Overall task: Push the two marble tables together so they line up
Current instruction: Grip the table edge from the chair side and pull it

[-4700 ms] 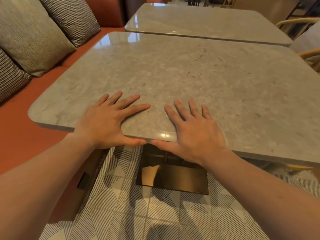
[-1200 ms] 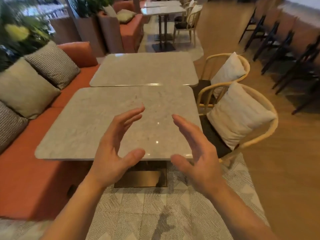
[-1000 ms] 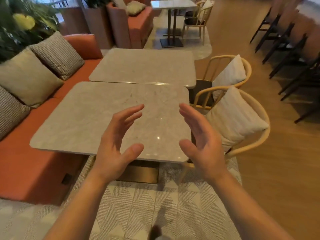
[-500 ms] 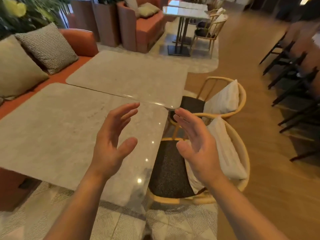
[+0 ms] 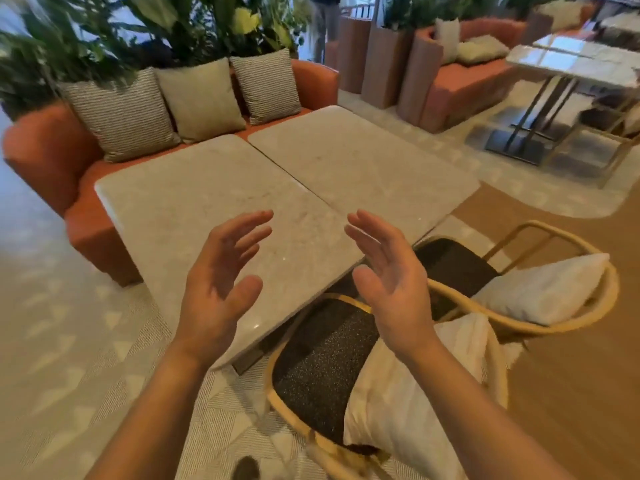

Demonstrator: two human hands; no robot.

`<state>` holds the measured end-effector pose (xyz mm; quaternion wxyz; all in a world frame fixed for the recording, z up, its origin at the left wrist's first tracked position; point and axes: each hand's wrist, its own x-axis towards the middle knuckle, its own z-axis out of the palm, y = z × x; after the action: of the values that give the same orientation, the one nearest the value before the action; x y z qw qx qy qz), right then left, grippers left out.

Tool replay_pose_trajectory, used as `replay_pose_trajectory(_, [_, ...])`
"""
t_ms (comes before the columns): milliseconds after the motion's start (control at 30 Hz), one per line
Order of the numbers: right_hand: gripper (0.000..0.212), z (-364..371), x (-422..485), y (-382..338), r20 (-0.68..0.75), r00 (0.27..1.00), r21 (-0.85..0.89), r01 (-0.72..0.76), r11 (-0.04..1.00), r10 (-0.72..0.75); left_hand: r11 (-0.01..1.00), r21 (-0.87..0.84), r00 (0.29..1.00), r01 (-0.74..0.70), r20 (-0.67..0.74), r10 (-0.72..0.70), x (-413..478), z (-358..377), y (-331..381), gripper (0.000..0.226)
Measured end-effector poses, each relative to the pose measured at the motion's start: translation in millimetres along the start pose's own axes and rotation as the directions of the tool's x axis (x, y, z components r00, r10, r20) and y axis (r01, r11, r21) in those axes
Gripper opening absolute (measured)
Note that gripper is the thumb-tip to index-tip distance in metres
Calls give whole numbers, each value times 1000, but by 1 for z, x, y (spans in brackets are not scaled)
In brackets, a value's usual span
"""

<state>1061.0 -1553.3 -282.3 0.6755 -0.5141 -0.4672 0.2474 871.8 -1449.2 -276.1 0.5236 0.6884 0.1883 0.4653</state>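
Note:
Two grey marble tables stand side by side in front of an orange sofa. The near table (image 5: 194, 209) and the far table (image 5: 363, 161) meet along a thin seam, their tops level. I see them from the corner by the chairs. My left hand (image 5: 221, 282) and my right hand (image 5: 391, 275) hover in the air above the near table's corner, palms facing each other, fingers spread, touching nothing.
The orange sofa (image 5: 45, 147) with three cushions runs behind the tables, plants above it. Two wicker chairs with white pillows, one (image 5: 332, 379) and another (image 5: 540, 292), stand at the tables' right side. Further tables (image 5: 571, 64) and a second sofa sit at the back right.
Earlier both palms pressed flat on the near table's edge. Since then my hands have lifted off and stay raised, and my view has swung round to the chair-side corner.

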Motion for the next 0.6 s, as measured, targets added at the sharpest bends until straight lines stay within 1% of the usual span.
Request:
replay_pose_trajectory(133, [79,-10,16,2,169,985,43,-26,999,18,998,53,984,40,-176,-31,-19,26,7,64])
replay_pose_trajectory(200, [82,-13,26,12,219,976,52,-30,998,18,998,45,970,53,-239,-41,-17,34,-2,63])
replay_pose_trajectory(267, [84,-18,38,28,243,970,48,-35,998,23,997,32,957,63,-286,-51,-9,42,-20,63])
replay_pose_trajectory(400, [89,-43,58,66,237,962,26,-148,989,138,992,-29,935,122,-332,-124,12,65,-69,66])
replay_pose_trajectory(467, [81,-56,69,86,230,955,31,-200,979,188,987,-77,908,141,-387,-160,20,77,-94,63])
replay_pose_trajectory(500, [72,-61,75,97,217,950,28,-235,972,224,979,-119,889,164,-413,-199,24,83,-107,62])
replay_pose_trajectory(533, [61,-64,81,109,194,943,27,-280,960,269,964,-171,865,205,-429,-261,27,88,-122,61])
replay_pose_trajectory(567, [52,-67,87,124,160,932,27,-334,942,326,937,-223,826,268,-447,-343,28,95,-138,58])
replay_pose_trajectory(600, [48,-69,91,139,128,912,33,-397,917,390,901,-268,774,341,-464,-431,28,100,-155,54])
